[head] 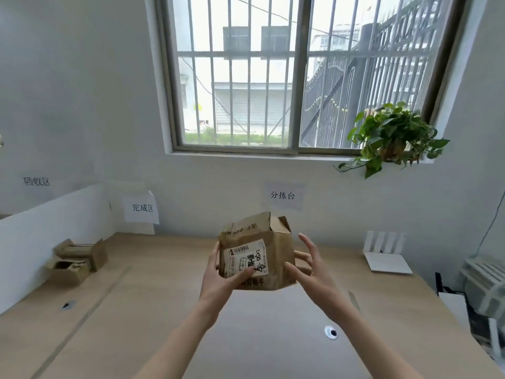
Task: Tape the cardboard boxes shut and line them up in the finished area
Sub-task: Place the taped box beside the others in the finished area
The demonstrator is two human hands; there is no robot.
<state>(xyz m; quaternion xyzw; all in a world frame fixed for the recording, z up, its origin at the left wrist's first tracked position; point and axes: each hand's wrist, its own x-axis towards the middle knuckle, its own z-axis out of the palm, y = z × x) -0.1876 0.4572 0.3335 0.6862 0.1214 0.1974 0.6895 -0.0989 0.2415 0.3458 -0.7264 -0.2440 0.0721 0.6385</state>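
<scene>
The held box point(257, 253) is creased, matt brown cardboard with a wrinkled white paper label point(246, 259), above a smooth, matt, pale wood-look table point(164, 310), near a smooth white plastic router point(386, 255) and metal window bars point(232, 77).

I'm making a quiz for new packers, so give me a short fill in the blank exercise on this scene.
1. The left hand grips the held cardboard box with its thumb on the white ____.
2. ____ other boxes sit at the table's left end.
3. The potted plant stands on the ____.

Missing words: label; two; windowsill
</scene>
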